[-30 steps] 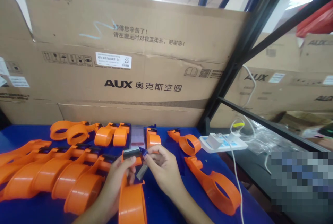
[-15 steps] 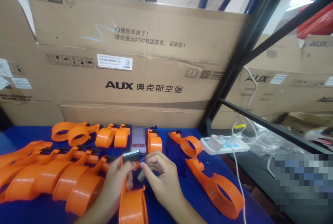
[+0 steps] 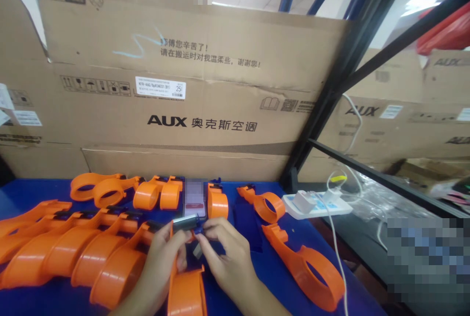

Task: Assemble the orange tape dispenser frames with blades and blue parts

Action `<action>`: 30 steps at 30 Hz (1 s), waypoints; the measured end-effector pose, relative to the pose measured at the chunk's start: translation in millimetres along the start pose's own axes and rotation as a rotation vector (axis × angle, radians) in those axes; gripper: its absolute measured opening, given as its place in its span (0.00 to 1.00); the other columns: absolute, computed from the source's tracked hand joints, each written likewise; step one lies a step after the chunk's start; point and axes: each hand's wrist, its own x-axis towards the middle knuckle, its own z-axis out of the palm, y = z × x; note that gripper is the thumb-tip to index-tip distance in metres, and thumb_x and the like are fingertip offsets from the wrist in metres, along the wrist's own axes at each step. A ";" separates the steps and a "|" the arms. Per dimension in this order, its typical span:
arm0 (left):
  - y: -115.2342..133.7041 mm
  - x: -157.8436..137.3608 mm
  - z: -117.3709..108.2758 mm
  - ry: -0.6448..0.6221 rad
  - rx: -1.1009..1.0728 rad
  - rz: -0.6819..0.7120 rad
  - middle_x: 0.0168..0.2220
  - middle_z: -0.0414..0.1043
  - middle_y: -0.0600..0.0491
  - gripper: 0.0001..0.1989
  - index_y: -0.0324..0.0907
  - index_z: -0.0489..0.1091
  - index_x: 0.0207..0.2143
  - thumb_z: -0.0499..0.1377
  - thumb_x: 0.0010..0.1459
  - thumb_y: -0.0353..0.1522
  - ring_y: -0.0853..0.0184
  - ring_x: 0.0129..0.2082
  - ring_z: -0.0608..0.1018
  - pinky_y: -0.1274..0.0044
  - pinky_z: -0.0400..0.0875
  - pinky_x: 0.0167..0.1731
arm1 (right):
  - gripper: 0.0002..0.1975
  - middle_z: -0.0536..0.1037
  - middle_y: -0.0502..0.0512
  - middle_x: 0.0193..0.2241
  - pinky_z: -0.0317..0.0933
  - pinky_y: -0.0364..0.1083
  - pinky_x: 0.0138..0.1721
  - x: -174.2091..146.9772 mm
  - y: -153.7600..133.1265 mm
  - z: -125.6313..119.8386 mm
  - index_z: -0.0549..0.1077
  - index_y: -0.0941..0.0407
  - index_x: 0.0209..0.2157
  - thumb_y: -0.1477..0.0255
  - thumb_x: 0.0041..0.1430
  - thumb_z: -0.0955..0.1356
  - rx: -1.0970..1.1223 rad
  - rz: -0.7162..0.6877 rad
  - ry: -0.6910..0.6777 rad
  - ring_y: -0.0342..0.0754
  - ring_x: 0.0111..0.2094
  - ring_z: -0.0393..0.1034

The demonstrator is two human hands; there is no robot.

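My left hand [image 3: 165, 250] is closed around the handle of an orange tape dispenser [image 3: 187, 291], with its round hub hanging toward me. Across the dispenser's upper end lies a shiny metal piece [image 3: 185, 222], with a small dark blue part [image 3: 199, 228] at its right end. My right hand [image 3: 235, 255] has thumb and forefinger at that blue part, pinching it. A small grey block-like piece [image 3: 198, 251] shows between the hands; what carries it is hidden. More orange tape dispensers [image 3: 119, 277] stand in a row left of my left hand.
Further dispensers [image 3: 147, 194] line the back of the blue table [image 3: 235, 286], beside a phone [image 3: 194, 203]. One dispenser [image 3: 308, 272] lies at right, near a white power strip [image 3: 317, 204] and its cable. Cardboard [image 3: 205, 86] walls off the back; a black metal frame [image 3: 323, 91] rises at right.
My right fingers have shifted slightly around the blue part, the forefinger a little lower. Behind the cardboard, the top of a head has given way to a person's arm at upper left.
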 end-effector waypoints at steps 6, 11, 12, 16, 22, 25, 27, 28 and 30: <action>-2.9 -0.8 0.0 -0.010 -0.009 -0.012 0.13 0.60 0.63 0.13 0.42 0.68 0.30 0.69 0.50 0.38 0.75 0.13 0.60 0.81 0.55 0.17 | 0.09 0.81 0.59 0.38 0.72 0.45 0.37 -1.5 1.6 -1.8 0.75 0.54 0.32 0.75 0.69 0.68 -0.047 -0.031 -0.030 0.48 0.35 0.79; -3.8 -0.3 -0.4 -0.004 -0.001 -0.008 0.14 0.61 0.62 0.13 0.42 0.69 0.30 0.69 0.51 0.38 0.75 0.13 0.61 0.81 0.56 0.17 | 0.09 0.81 0.59 0.39 0.73 0.45 0.36 -2.1 4.1 -2.9 0.77 0.54 0.36 0.75 0.70 0.66 -0.123 -0.085 -0.054 0.48 0.34 0.79; -3.9 -0.5 -0.1 -0.002 -0.004 -0.008 0.14 0.61 0.62 0.13 0.42 0.69 0.30 0.69 0.51 0.38 0.75 0.13 0.61 0.81 0.56 0.17 | 0.08 0.82 0.59 0.40 0.74 0.44 0.36 -2.5 4.4 -3.2 0.77 0.54 0.37 0.75 0.70 0.66 -0.144 -0.099 -0.066 0.48 0.33 0.79; -3.9 -2.3 0.1 -0.002 -0.020 0.001 0.14 0.61 0.62 0.12 0.42 0.69 0.28 0.69 0.50 0.37 0.75 0.13 0.62 0.81 0.58 0.18 | 0.08 0.82 0.60 0.41 0.75 0.46 0.39 -5.3 5.0 -4.8 0.78 0.54 0.40 0.75 0.71 0.66 -0.270 -0.154 -0.118 0.49 0.36 0.81; -5.4 -0.5 -3.4 -0.025 0.004 0.017 0.14 0.62 0.61 0.12 0.42 0.69 0.28 0.68 0.51 0.37 0.74 0.14 0.62 0.81 0.58 0.18 | 0.07 0.83 0.61 0.42 0.76 0.47 0.43 -8.3 6.1 -4.8 0.78 0.53 0.40 0.74 0.70 0.67 -0.356 -0.172 -0.138 0.51 0.40 0.81; -5.7 0.2 -4.1 -0.036 0.002 0.033 0.13 0.62 0.60 0.13 0.42 0.68 0.26 0.68 0.52 0.38 0.73 0.14 0.63 0.81 0.58 0.18 | 0.06 0.82 0.62 0.42 0.76 0.47 0.42 -6.7 2.2 -5.0 0.78 0.54 0.40 0.74 0.69 0.67 -0.305 -0.153 -0.121 0.52 0.40 0.81; -4.7 -0.3 -3.9 -0.045 -0.015 0.029 0.13 0.62 0.60 0.13 0.42 0.68 0.26 0.68 0.53 0.38 0.74 0.14 0.63 0.81 0.58 0.18 | 0.06 0.82 0.62 0.41 0.76 0.48 0.40 -4.1 -2.6 -6.9 0.78 0.54 0.41 0.74 0.68 0.68 -0.230 -0.128 -0.098 0.52 0.39 0.80; -3.8 -0.8 -3.6 -0.049 -0.027 0.024 0.13 0.62 0.60 0.13 0.42 0.68 0.26 0.68 0.53 0.38 0.74 0.14 0.63 0.81 0.58 0.18 | 0.06 0.82 0.63 0.41 0.76 0.48 0.40 -2.4 -5.0 -8.5 0.79 0.54 0.41 0.74 0.68 0.68 -0.180 -0.113 -0.085 0.52 0.39 0.80; -1.5 -2.0 -3.2 -0.053 -0.047 0.014 0.14 0.63 0.59 0.13 0.42 0.69 0.27 0.68 0.54 0.38 0.74 0.14 0.63 0.81 0.59 0.18 | 0.07 0.81 0.64 0.42 0.76 0.50 0.40 1.2 -8.5 -12.3 0.79 0.54 0.41 0.74 0.66 0.68 -0.072 -0.085 -0.064 0.54 0.39 0.79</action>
